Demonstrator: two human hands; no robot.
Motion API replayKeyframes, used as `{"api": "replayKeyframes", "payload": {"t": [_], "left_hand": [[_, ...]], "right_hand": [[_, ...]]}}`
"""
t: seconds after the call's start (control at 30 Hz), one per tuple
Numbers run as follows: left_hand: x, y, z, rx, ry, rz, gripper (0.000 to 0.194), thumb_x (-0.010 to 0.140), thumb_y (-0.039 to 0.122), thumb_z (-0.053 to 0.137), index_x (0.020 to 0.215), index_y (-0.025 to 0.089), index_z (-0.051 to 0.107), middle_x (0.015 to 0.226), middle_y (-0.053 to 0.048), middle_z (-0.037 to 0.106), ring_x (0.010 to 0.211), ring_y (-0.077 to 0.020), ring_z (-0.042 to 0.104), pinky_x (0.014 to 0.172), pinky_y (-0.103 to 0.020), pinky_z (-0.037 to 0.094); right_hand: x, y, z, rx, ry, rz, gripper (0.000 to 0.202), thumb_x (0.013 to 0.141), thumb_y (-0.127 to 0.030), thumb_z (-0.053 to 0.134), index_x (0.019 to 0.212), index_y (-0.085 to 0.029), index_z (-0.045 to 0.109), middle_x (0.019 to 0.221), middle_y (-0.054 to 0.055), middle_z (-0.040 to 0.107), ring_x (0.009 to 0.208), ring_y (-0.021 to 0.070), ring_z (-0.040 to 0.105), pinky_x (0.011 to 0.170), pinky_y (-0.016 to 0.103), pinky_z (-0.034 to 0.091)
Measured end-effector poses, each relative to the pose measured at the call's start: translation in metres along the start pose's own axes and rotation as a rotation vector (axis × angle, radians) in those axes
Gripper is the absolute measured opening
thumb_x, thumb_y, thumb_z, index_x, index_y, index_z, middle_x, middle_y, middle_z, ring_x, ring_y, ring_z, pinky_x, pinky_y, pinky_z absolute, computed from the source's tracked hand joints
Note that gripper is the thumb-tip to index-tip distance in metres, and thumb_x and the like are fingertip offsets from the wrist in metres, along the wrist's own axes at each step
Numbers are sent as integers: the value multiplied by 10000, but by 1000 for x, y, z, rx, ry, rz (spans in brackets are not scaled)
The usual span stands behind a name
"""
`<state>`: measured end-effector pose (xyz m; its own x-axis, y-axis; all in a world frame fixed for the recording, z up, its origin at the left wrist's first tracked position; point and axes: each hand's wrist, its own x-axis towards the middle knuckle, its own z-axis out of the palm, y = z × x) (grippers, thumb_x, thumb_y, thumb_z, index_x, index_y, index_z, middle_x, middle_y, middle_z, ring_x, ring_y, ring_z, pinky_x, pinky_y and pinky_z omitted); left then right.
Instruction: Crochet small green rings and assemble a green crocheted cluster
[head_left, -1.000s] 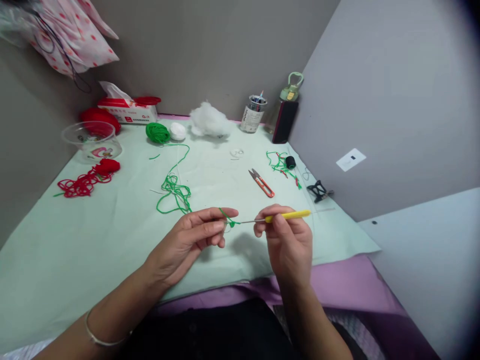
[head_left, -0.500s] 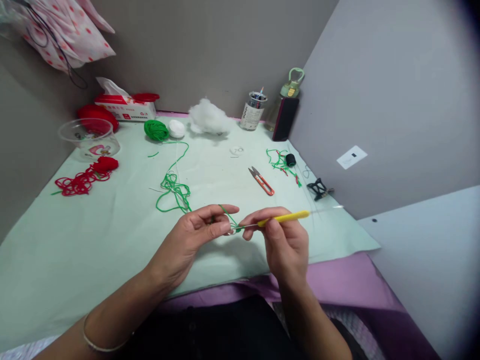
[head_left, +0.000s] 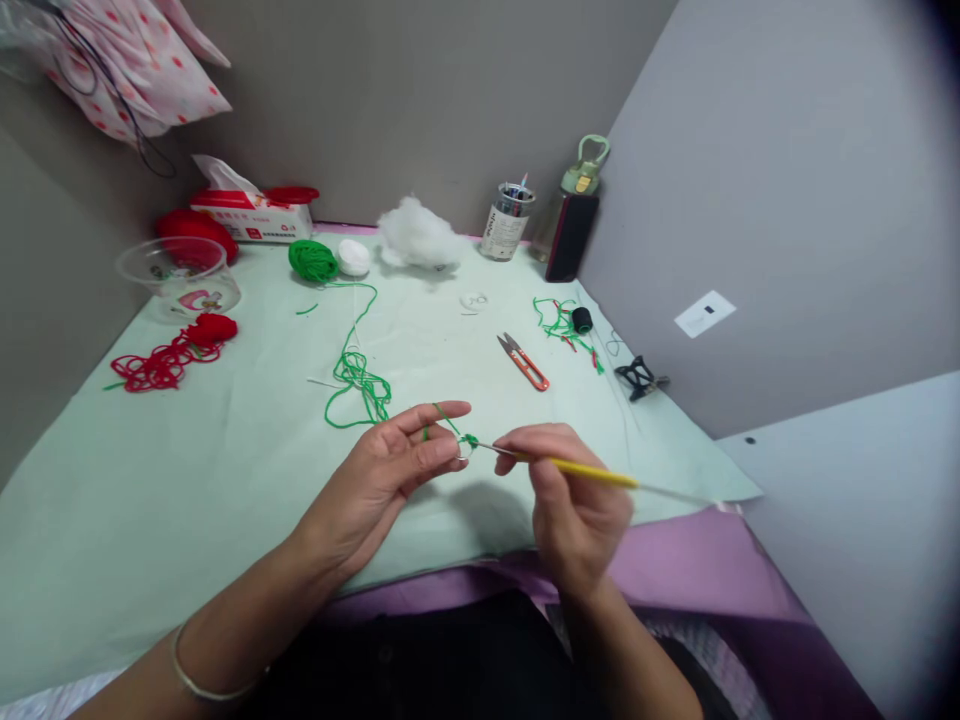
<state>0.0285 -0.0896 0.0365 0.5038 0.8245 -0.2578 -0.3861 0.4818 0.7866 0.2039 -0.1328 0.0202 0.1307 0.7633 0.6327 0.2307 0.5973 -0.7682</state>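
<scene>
Between thumb and fingers, my left hand (head_left: 390,465) pinches a small ring (head_left: 465,450) with green yarn worked on its upper edge. A green strand runs over the raised index finger of that hand. My right hand (head_left: 574,500) grips the yellow handle (head_left: 592,472) of a thin metal hook, whose tip touches the green stitches at the ring. Loose green yarn (head_left: 360,390) lies in a tangle just beyond my left hand and trails back to a green ball (head_left: 313,261).
Orange-handled snips (head_left: 523,362) lie ahead of my hands. Red yarn (head_left: 161,360) and a clear tub (head_left: 180,280) are at the left. White stuffing (head_left: 420,235), a pen cup (head_left: 508,225) and a phone (head_left: 572,238) stand along the back. A black clip (head_left: 640,379) is at the right.
My right hand has moved slightly right and down, and the hook's handle end has swung lower. The ring shows more clearly, and the green tangle has shifted slightly right.
</scene>
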Motion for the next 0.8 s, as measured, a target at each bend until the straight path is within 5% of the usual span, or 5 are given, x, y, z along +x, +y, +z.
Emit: {"api": "replayKeyframes", "payload": {"t": [0.1,0.17,0.4,0.63,0.8], "left_hand": [[-1,-1,0,180,33,96,351,824,286,808,1169,264,750,792,41,602,803,-94,565,846,-229,448],[-3,-3,1,258,47,137,396,818,283,814,1206,285,735,808,46,623,810,-94,572,829,-222,445],[-4,-9,8,108,8,65,552,814,263,814,1342,259,651,859,25,696,874,-130,637,904,-274,464],[-3,-3,8,-22,-60,-41,491,793,255,833,1267,214,711,842,6,661,885,-131,618,954,-281,443],[-2,0,0,-39,-89,-44,395,820,220,799,1211,223,746,820,28,582,873,-123,608,1062,-356,439]], "right_hand": [[6,2,3,273,56,231,202,1014,-238,525,1012,-224,727,863,37,688,649,134,635,575,293,553],[5,2,5,242,21,245,190,1006,-248,544,1012,-229,732,864,36,685,660,137,641,582,292,558],[-15,5,8,-442,-77,-273,519,896,-96,674,1338,-368,659,1164,74,702,979,230,696,784,382,619],[-3,-1,8,-66,-18,-33,320,962,-111,583,1157,-304,748,1064,64,727,985,211,691,795,367,605],[0,0,5,189,76,111,236,987,-164,564,1068,-268,760,987,48,721,772,161,680,687,335,579]]}}
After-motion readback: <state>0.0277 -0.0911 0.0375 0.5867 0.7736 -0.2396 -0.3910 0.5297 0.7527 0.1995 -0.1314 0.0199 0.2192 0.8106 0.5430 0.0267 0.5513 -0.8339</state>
